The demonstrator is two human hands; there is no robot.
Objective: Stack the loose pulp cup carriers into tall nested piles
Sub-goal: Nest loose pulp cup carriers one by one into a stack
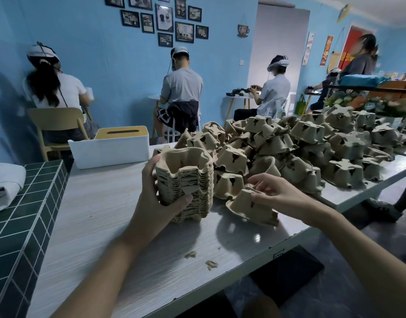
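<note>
A nested pile of brown pulp cup carriers (193,180) stands on the pale table (101,216), open side up. My left hand (156,193) grips the pile from its left side, thumb across the front. Right of it a single loose carrier (252,207) lies upside down and tilted. My right hand (275,191) pinches its top edge with fingers and thumb. Behind both lies a big heap of loose carriers (300,148), mostly upside down, spreading to the far right.
A white box with a slotted yellow lid (112,148) stands at the table's back left. A dark green tiled counter (20,216) borders the left. Pulp scraps (202,260) lie near the front edge. Several people sit with their backs turned by the blue wall.
</note>
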